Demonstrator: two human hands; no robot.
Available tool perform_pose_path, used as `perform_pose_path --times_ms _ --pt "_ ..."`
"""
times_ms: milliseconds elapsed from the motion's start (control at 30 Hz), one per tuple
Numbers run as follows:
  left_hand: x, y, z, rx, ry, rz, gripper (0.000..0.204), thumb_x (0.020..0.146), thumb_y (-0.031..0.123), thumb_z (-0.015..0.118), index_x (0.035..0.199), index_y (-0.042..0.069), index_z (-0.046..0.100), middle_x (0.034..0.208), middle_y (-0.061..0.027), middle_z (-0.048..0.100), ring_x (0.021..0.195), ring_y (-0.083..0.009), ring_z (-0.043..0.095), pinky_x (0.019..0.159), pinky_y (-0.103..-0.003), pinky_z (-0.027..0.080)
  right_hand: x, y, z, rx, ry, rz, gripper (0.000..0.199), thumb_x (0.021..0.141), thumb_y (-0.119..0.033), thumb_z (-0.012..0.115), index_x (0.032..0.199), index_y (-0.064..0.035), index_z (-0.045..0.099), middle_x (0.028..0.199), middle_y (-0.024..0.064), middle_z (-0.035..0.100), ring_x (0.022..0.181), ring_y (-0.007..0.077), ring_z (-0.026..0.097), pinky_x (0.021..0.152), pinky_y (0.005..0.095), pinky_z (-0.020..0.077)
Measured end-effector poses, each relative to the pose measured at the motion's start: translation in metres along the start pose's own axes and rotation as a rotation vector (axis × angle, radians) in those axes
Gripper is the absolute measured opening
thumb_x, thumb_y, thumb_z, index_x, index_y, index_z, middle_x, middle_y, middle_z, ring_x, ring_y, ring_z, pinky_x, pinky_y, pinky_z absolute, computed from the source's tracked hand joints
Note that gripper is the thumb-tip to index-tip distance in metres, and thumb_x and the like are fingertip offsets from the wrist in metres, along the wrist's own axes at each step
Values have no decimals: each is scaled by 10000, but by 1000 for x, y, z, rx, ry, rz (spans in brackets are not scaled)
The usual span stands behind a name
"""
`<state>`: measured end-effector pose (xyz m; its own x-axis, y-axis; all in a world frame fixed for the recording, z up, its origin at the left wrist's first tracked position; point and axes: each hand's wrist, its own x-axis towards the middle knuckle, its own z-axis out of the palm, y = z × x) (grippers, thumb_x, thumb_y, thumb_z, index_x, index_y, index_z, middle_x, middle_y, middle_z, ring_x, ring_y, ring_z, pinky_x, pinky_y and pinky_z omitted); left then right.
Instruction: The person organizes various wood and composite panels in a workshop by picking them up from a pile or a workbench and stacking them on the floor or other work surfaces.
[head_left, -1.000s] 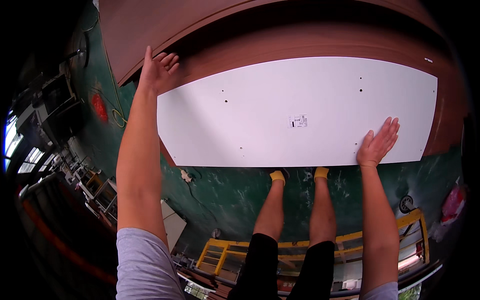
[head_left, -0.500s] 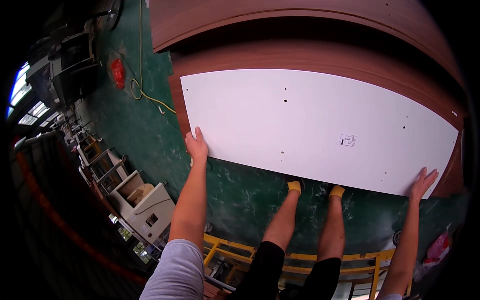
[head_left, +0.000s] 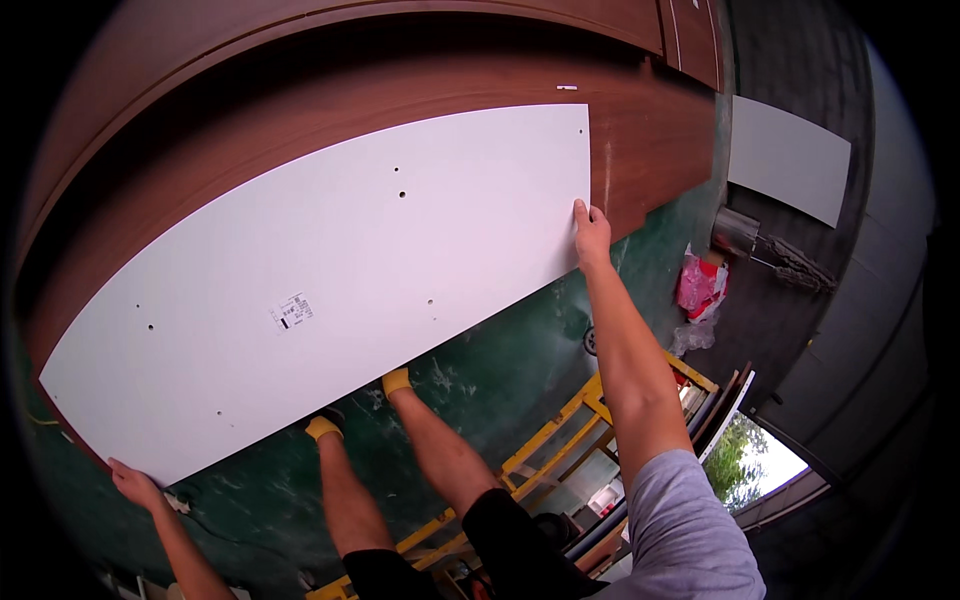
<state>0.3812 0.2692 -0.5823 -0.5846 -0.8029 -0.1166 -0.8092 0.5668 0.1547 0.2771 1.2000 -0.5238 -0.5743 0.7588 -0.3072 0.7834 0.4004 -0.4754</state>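
Observation:
A large white board [head_left: 340,230] lies over a brown wood-grain panel [head_left: 650,140]; small drilled holes and a printed label [head_left: 291,311] mark its face. My left hand [head_left: 136,485] grips the board at its near left corner. At the right end, my right hand [head_left: 593,237] holds the edge with the thumb on top, the other fingers partly hidden beneath. Both arms are spread wide, one at each end of the board.
A yellow metal frame [head_left: 550,440] stands behind my legs. On the right are a broom [head_left: 795,262], a red and pink plastic bag [head_left: 700,285] and a grey board [head_left: 790,155] on the dark floor. My yellow-socked feet stand on the green floor [head_left: 480,365] beside the board.
My view has swung to the right, so the right-hand floor, broom and doorway now show. Both hands stay at the ends of the white board.

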Motion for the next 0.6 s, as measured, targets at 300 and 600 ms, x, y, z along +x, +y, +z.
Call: perform_pose_path --times_ms 300,600 --pt "54 -54 -15 -37 -89 19 685 973 550 389 1218 -70 550 1188 -277 584 1085 -390 556 977 -396 413 -26 -7 28 -101 -86 -18 530 908 -425 591 1108 65 599 1129 219 554 1065 322 540 932 405 420" --pt "113 -105 -17 -227 -250 39 660 999 494 378 1252 -100 515 1316 -254 500 1167 -337 509 1017 -385 380 -51 -14 30 -44 -231 127 593 895 -420 611 1164 104 534 1175 236 540 1105 329 522 950 410 410"
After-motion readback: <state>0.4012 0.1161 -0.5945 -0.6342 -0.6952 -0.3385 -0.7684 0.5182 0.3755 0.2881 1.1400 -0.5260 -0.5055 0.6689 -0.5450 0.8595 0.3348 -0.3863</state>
